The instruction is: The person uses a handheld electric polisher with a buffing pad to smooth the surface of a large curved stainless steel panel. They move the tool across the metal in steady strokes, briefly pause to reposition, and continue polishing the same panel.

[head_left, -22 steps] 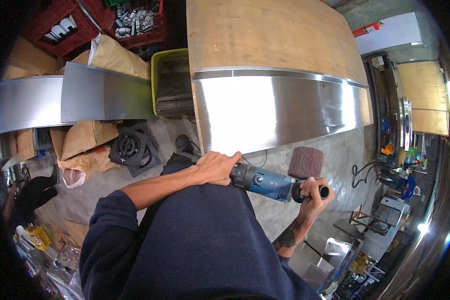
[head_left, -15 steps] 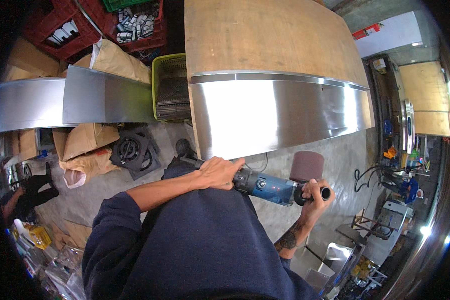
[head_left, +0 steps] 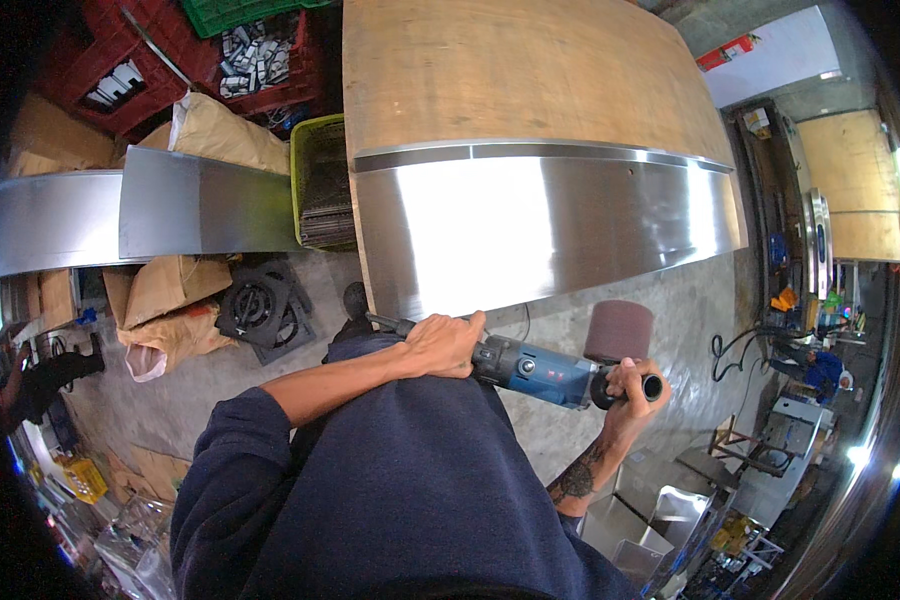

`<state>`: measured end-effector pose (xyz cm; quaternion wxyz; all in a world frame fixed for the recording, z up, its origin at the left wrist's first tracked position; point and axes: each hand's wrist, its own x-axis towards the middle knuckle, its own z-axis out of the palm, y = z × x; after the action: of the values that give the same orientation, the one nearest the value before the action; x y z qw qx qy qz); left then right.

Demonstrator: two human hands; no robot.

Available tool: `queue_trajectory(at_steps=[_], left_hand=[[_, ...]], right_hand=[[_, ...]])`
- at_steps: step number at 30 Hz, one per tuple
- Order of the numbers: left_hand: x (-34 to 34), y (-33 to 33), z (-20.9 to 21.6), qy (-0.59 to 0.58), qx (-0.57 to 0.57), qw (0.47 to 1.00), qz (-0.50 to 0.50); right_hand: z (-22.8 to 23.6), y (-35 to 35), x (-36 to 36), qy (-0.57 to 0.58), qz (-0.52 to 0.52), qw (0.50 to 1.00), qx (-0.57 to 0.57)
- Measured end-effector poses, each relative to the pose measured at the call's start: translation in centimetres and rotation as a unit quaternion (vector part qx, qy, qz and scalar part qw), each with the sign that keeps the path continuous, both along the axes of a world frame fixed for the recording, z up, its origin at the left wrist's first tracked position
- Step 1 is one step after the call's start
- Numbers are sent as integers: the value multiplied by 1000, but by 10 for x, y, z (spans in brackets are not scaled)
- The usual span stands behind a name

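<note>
A blue and black drum sander is held crosswise in front of my body. My left hand is closed around its rear end, where a black cord guard sticks out to the left. My right hand wraps the black tubular handle at its front. The brownish-red abrasive drum stands just above my right hand, apart from the shiny metal panel. That panel lies along the near edge of a wooden board, with a raised strip along its far side.
Left of the board stand a yellow-green crate, grey metal sheets, cardboard boxes and black round-holed plates. Red crates of small parts are behind. A dark hose lies on the floor at right, near another person.
My view has shifted slightly, so the board and panel appear a little farther left. Both hands keep their grip on the sander, which stays nearly in place.
</note>
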<state>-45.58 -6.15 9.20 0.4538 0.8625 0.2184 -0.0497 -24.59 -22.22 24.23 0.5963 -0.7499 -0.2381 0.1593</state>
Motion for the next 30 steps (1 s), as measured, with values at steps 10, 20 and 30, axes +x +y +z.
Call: queue_trajectory(at_steps=[10,20,30], left_hand=[[27,12,0,14,-61,993,-104],[14,46,-19,51,-197,960,-190],[20,30,-8,119,-179,967,-139]], right_hand=[[-6,-16,22,14,-3,1000,23],[-10,-21,28,13,-19,1000,-18],[-18,-26,28,0,26,1000,-8]])
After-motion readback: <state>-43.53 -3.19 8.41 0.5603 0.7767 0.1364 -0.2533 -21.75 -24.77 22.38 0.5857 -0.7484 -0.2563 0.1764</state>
